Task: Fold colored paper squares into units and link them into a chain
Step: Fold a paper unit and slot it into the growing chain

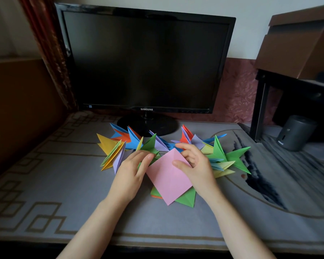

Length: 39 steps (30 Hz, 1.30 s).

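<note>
Left hand (133,172) rests straight fingers on pink square (166,182), right hand (196,167) pinches it (monitor (146,58): SAMSUNG).

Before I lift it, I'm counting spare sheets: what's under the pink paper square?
A green folded piece pokes out beneath the pink paper square at lower right, and an orange edge at lower left. The rest is covered, so their number cannot be told.

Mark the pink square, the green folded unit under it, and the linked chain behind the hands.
pink square (166,181), head view, middle of its face.
green folded unit (187,199), head view, corner showing below the square.
linked chain (160,144), head view, purple unit near its middle.
</note>
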### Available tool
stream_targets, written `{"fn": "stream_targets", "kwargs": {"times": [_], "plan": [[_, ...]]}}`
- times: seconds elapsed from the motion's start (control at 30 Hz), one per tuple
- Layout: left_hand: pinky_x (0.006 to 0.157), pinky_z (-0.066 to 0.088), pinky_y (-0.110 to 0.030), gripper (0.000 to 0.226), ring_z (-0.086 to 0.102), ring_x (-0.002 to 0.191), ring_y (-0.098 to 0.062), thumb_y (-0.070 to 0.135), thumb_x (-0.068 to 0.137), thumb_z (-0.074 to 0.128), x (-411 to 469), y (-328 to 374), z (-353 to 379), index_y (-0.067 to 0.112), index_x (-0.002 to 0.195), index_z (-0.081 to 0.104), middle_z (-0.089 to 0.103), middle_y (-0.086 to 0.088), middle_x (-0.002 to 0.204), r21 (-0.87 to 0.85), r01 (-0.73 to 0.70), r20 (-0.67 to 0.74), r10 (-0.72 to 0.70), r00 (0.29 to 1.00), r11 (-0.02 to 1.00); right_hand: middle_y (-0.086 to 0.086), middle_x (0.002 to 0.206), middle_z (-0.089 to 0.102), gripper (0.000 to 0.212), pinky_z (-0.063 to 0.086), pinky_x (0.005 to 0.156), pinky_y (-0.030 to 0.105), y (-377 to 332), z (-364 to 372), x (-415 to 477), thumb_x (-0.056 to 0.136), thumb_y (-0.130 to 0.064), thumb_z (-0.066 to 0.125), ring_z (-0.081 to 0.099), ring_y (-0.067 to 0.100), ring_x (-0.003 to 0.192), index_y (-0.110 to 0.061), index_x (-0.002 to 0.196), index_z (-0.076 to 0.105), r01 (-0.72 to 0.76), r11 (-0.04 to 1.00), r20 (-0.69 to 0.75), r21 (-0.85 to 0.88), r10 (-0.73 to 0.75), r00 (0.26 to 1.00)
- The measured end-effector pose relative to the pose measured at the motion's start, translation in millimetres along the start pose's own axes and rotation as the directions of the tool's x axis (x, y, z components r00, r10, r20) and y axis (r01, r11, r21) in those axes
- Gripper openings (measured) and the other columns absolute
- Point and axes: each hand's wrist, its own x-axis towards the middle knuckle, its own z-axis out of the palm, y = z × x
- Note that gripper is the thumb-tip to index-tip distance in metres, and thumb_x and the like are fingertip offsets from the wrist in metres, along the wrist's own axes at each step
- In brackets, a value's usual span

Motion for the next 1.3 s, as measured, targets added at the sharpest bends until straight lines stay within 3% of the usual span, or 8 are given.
{"fn": "stream_targets", "kwargs": {"times": [0.13,0.3,0.5,0.67,0.77,0.97,1.17,1.3], "plan": [[0.088,0.042,-0.014,0.044,0.055,0.104,-0.001,0.055,0.091,0.034,-2.3,7.0,-2.1,0.027,0.102,0.067,0.062,0.021,0.104,-0.075,-0.062,-0.024,0.061,0.998,0.995,0.001,0.084,0.063,0.044,0.046,0.076,0.027,-3.6,-0.3,-0.4,0.076,0.005,0.071,0.060,0.008,0.078,-0.020,0.111,0.063,0.011,0.998,-0.011,0.062,-0.010,1.000],[0.078,0.049,-0.016,0.022,0.060,0.096,0.000,0.048,0.080,0.063,-4.1,17.8,-2.9,0.038,0.099,0.064,0.063,0.028,0.100,-0.284,0.061,0.006,-0.061,0.998,0.957,0.014,0.090,0.066,0.043,0.048,0.073,0.023,-7.9,-0.3,-0.4,0.076,0.006,0.071,0.062,0.009,0.079,-0.014,0.113,0.062,0.029,0.992,-0.022,0.125,-0.027,0.999],[0.069,0.055,-0.022,0.026,0.064,0.088,0.000,0.021,0.074,0.078,-2.1,21.4,0.3,0.030,0.096,0.066,0.065,0.027,0.098,-0.399,0.147,0.041,-0.142,0.989,0.905,-0.001,0.084,0.066,0.039,0.049,0.072,0.022,-4.9,1.0,0.6,0.077,0.006,0.069,0.063,0.009,0.079,-0.015,0.110,0.062,0.041,0.986,-0.003,0.159,-0.041,0.999],[0.072,0.053,-0.021,0.022,0.065,0.087,-0.006,0.012,0.079,0.074,1.2,12.7,0.8,0.025,0.095,0.067,0.069,0.015,0.099,-0.432,0.156,-0.069,-0.206,0.976,0.888,-0.002,0.109,0.068,0.031,0.045,0.083,0.018,-7.3,-0.1,-1.0,0.086,-0.034,0.060,0.062,0.010,0.101,-0.013,0.108,0.065,0.105,0.984,-0.027,0.143,-0.103,0.994],[0.078,0.055,-0.033,0.021,0.066,0.093,-0.012,0.011,0.082,0.071,3.2,6.8,0.8,0.026,0.096,0.067,0.070,0.010,0.101,-0.470,0.176,-0.103,-0.252,0.962,0.865,-0.008,0.133,0.052,0.040,0.040,0.098,0.021,-6.5,-2.6,-1.8,0.078,-0.050,0.064,0.047,0.009,0.125,-0.023,0.107,0.068,0.147,0.988,0.102,0.053,-0.152,0.983],[0.075,0.055,-0.035,0.019,0.066,0.092,-0.011,0.010,0.085,0.067,5.7,2.8,-1.0,0.024,0.099,0.066,0.069,0.008,0.103,-0.520,0.168,-0.129,-0.272,0.954,0.837,-0.019,0.152,0.012,0.059,0.018,0.107,0.006,-2.6,2.3,-10.2,0.065,-0.020,0.084,0.011,0.000,0.142,-0.046,0.112,0.062,0.219,0.928,0.353,-0.300,-0.106,0.930],[0.069,0.055,-0.030,0.017,0.066,0.090,-0.012,0.012,0.086,0.067,5.3,0.8,-1.6,0.024,0.099,0.066,0.068,0.007,0.103,-0.506,0.164,-0.152,-0.275,0.949,0.847,-0.016,0.153,0.011,0.071,0.021,0.114,0.022,-0.1,0.5,-7.9,0.064,0.002,0.053,0.008,0.007,0.144,-0.049,0.113,0.060,0.229,0.928,0.317,-0.294,-0.131,0.939],[0.063,0.054,-0.021,0.017,0.066,0.082,-0.005,0.011,0.086,0.067,4.2,4.2,-1.6,0.024,0.096,0.066,0.069,0.011,0.095,-0.516,0.176,-0.129,-0.279,0.952,0.838,-0.014,0.148,0.030,0.048,0.028,0.111,0.022,0.0,0.4,-3.5,0.068,-0.003,0.074,0.026,0.009,0.137,-0.041,0.096,0.072,0.235,0.935,0.230,-0.265,-0.175,0.957]]}}
